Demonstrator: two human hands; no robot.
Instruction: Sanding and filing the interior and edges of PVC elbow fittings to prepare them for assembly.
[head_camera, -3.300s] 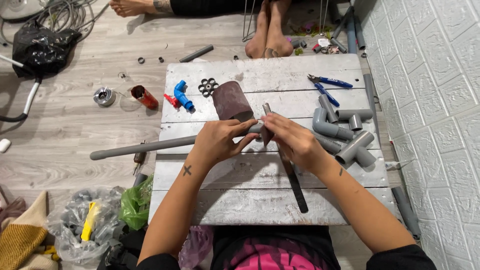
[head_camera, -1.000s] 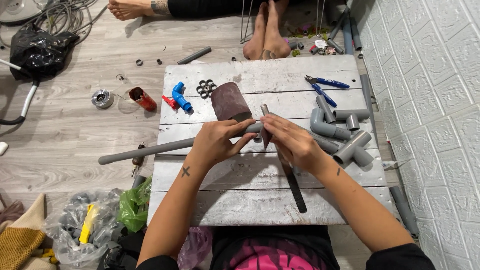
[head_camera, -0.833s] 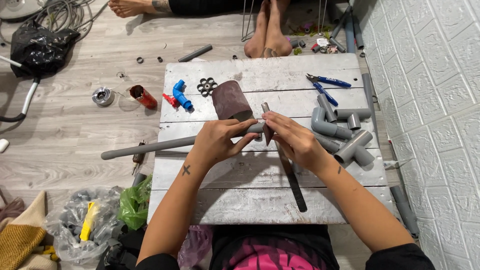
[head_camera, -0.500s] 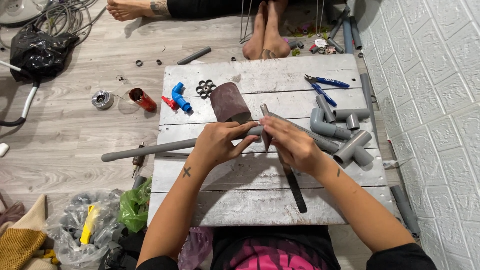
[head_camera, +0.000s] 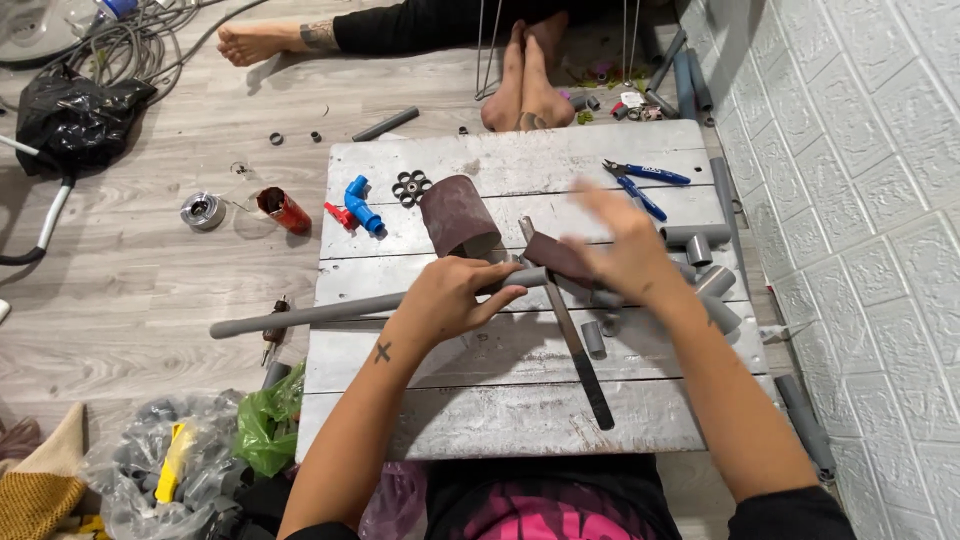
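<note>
My left hand (head_camera: 452, 296) grips a long grey pipe (head_camera: 310, 316) that lies across the grey wooden board (head_camera: 520, 410) and sticks out past its left edge. My right hand (head_camera: 628, 252) is blurred and raised over the pipe's right end, fingers spread. Its thumb side pinches a brown sandpaper strip (head_camera: 556, 258) that drapes onto the pipe. A brown sandpaper roll (head_camera: 456, 210) stands just behind my left hand. A long dark metal bar (head_camera: 578, 350) lies under the pipe, pointing toward me.
Grey fittings (head_camera: 702, 268) and a short coupler (head_camera: 592, 337) lie at the right. Blue pliers (head_camera: 640, 184), black rings (head_camera: 410, 187) and a blue elbow (head_camera: 360, 205) lie at the back. Another person's feet (head_camera: 520, 92) rest beyond the board. A red can (head_camera: 281, 210) stands on the floor at left.
My right hand has come off the pipe end and lifted with its fingers opened out, carrying the sandpaper strip. My left hand still holds the pipe, which has shifted slightly to the right.
</note>
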